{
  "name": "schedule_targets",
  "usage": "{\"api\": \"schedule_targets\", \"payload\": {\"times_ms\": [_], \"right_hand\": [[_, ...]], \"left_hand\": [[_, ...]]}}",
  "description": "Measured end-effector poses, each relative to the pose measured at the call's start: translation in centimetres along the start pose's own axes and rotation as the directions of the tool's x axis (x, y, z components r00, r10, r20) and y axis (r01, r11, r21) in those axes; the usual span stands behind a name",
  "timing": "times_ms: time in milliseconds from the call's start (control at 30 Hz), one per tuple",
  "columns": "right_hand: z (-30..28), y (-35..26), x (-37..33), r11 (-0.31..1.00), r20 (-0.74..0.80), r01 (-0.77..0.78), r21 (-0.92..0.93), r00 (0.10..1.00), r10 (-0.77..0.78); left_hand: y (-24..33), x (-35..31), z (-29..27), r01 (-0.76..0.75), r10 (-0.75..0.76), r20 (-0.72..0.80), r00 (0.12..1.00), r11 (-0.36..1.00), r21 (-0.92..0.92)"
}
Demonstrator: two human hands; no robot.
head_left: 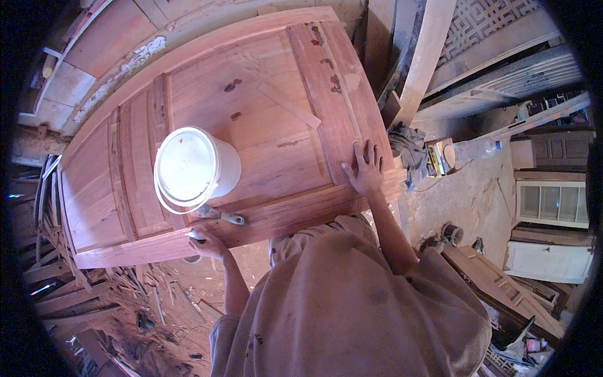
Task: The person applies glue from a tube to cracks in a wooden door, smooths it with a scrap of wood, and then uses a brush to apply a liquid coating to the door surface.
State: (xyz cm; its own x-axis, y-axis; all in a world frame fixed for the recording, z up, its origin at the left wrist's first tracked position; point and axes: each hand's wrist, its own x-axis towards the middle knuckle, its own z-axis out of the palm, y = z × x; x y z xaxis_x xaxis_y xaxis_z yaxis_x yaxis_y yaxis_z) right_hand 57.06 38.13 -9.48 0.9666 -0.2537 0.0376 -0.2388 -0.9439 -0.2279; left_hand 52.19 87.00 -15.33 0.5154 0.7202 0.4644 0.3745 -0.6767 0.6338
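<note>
A reddish wooden panel door point(264, 182) lies flat in front of me, with dark filled-looking spots on its boards. My right hand point(364, 173) rests on the door's right end, fingers spread on the wood. At the near edge, my left hand point(211, 244) is closed, with a small whitish thing showing at its fingers; what it is cannot be made out. Just beyond that hand lies a putty knife point(223, 216), its handle pointing right and its blade partly hidden. A lidded white bucket point(195, 164) stands on the door behind the knife.
A thin wood strip point(289, 107) lies on the door's middle. Scrap wood point(56, 283) and shavings cover the floor at left. Crumpled dark cloth point(408, 151) sits past the right end. Another panel door point(502, 286) leans at lower right, and a beam point(427, 63) rises behind.
</note>
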Motion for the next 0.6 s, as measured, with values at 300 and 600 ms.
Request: {"api": "schedule_targets", "payload": {"times_ms": [300,600], "right_hand": [[-0.5,-0.2,0.9,0.999,-0.033,-0.024,0.045,0.999,0.026],[0.9,0.4,0.9,0.997,0.018,-0.041,-0.058,0.999,0.042]], "left_hand": [[0.0,0.0,0.0,0.000,0.000,0.002,1.000,1.000,-0.021],[0.7,-0.2,-0.1,0.025,-0.025,-0.007,1.000,0.999,-0.026]]}}
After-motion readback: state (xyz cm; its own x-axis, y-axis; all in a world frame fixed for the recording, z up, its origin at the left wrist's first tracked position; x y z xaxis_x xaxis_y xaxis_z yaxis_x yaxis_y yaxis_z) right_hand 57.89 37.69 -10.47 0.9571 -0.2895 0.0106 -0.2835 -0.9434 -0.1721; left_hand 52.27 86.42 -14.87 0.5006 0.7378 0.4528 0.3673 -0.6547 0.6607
